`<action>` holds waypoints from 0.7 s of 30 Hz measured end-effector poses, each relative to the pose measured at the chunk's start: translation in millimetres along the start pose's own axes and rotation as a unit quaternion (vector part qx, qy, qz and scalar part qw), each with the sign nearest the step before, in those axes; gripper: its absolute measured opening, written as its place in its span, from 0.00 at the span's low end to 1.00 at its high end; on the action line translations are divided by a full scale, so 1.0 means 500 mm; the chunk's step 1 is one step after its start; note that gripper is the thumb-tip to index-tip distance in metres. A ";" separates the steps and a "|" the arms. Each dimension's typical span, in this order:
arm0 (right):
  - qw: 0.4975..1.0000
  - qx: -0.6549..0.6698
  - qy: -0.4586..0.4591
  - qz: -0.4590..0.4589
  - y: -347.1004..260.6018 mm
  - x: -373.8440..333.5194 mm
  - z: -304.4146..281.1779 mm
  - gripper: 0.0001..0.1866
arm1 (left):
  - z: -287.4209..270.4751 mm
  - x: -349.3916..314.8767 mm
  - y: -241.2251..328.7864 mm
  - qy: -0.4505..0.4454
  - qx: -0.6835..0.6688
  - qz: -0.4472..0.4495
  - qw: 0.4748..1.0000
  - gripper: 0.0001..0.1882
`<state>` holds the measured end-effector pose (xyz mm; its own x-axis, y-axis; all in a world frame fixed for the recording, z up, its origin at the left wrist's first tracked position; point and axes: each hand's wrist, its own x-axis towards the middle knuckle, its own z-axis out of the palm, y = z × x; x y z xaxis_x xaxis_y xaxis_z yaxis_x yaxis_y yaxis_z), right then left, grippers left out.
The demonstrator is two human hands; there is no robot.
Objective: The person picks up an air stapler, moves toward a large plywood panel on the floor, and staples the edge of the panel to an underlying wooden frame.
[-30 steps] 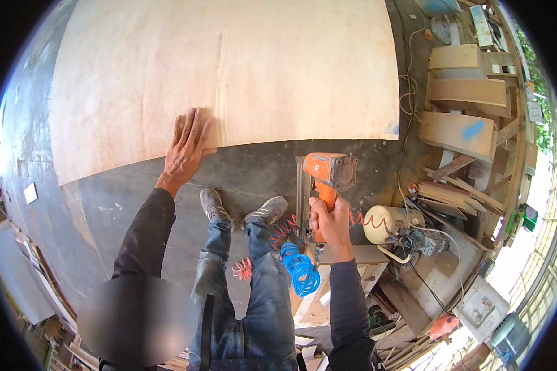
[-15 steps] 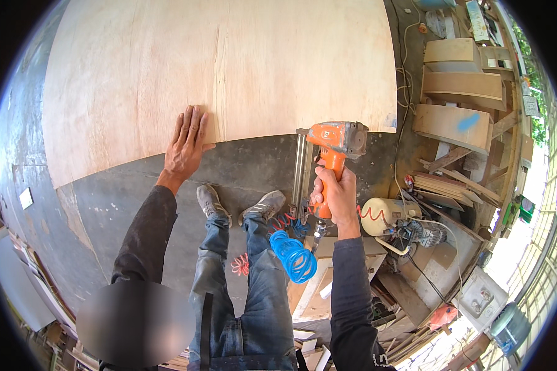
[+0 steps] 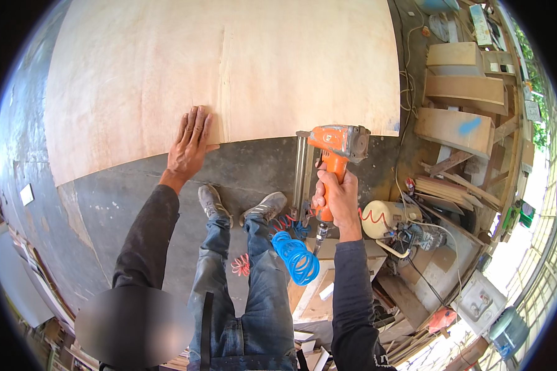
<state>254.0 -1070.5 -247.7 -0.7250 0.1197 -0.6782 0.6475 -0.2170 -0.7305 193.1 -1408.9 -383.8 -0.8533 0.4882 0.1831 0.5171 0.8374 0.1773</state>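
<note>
A large pale plywood sheet fills the upper part of the view. My left hand lies flat on its near edge, fingers stretched out and close together. My right hand is wrapped round the handle of an orange pneumatic nail gun. The gun's nose and long metal magazine point left, with the nose at or just over the sheet's near edge; whether it touches the wood I cannot tell. From the base of the handle hangs a coiled blue air hose.
An air compressor with a cream tank stands at the right. Behind it are wooden boxes and stacked boards. A wooden cabinet sits beside my legs. A red hose coil hangs near my knees; cables run along the floor.
The view has shifted slightly, so the sheet and surroundings sit a little to the right. Both hands keep their places on the sheet and the nail gun.
</note>
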 end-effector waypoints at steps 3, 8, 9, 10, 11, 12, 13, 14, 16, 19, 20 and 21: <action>1.000 -0.003 -0.008 0.002 0.001 0.001 0.011 0.06 | -0.006 0.001 -0.001 -0.005 -0.006 -0.002 1.000 0.45; 0.999 -0.034 -0.005 -0.010 0.005 0.004 0.016 0.05 | -0.005 0.002 -0.002 -0.008 0.017 -0.002 1.000 0.43; 0.999 -0.037 -0.007 -0.012 0.006 0.005 0.016 0.05 | -0.006 0.002 -0.001 -0.009 0.017 -0.003 1.000 0.43; 0.999 -0.040 -0.010 -0.014 0.006 0.006 0.017 0.05 | -0.005 -0.001 -0.002 -0.010 0.017 -0.004 1.000 0.43; 0.999 -0.039 -0.005 -0.014 0.005 0.005 0.019 0.05 | -0.004 0.001 -0.003 -0.009 0.017 -0.004 1.000 0.43; 0.999 -0.040 -0.008 -0.014 0.006 0.003 0.022 0.05 | -0.003 0.002 -0.003 -0.008 0.016 -0.004 1.000 0.43; 0.999 -0.041 -0.011 -0.014 0.010 0.001 0.028 0.05 | -0.003 0.002 -0.003 -0.007 0.016 -0.003 1.000 0.43; 0.999 -0.042 -0.013 -0.013 0.013 -0.002 0.038 0.05 | -0.003 0.001 -0.002 -0.006 0.015 -0.002 1.000 0.43; 0.999 -0.030 -0.028 -0.005 0.018 -0.010 0.064 0.06 | -0.003 0.002 -0.003 -0.003 0.010 0.000 1.000 0.43; 0.998 -0.033 -0.053 -0.004 0.033 -0.017 0.106 0.09 | -0.003 0.000 -0.004 0.001 0.004 0.001 1.000 0.43; 0.998 -0.040 -0.057 -0.005 0.036 -0.018 0.118 0.09 | -0.004 0.001 -0.004 0.004 0.006 0.002 1.000 0.42; 0.997 -0.047 -0.061 -0.006 0.038 -0.019 0.129 0.09 | -0.004 0.002 -0.003 0.007 0.007 0.003 1.000 0.42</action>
<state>258.0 -1138.1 -249.8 -0.7522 0.0009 -0.6590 0.6538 -0.1242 -0.7464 191.5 -1410.1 -381.8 -0.8487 0.4902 0.1983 0.5218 0.8374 0.1630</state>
